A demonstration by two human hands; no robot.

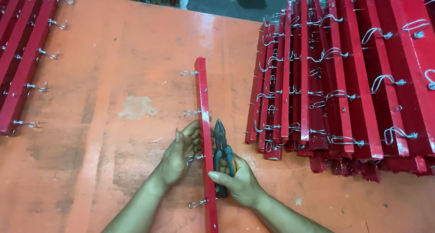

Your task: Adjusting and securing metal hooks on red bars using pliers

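Both of my hands close around one red wooden bar [203,124] that stands on edge in the middle of the orange table [113,79], its long axis running from twelve to six o'clock. From the left, my left hand [181,153] cups the bar's left face, fingers curled against it beside the third of four wire hooks [194,158] that jut toward nine o'clock; I cannot tell whether the fingertips pinch that hook or only rest by it. Just across the bar, at three o'clock from it, my right hand [238,181] grips a pair of pliers [222,149] with blue and orange handles, thumb pressed to the bar's lower part; the pliers lie parallel to the bar, nose toward twelve, jaws closed and empty as far as I see. So the bar sits between the hands, touching both, the left hand a little higher along it. Far at nine o'clock lies a row of finished red bars [20,56] with hooks; at two to three o'clock a large stack of like bars [353,79] leans together. I see no packages, labels or signs.
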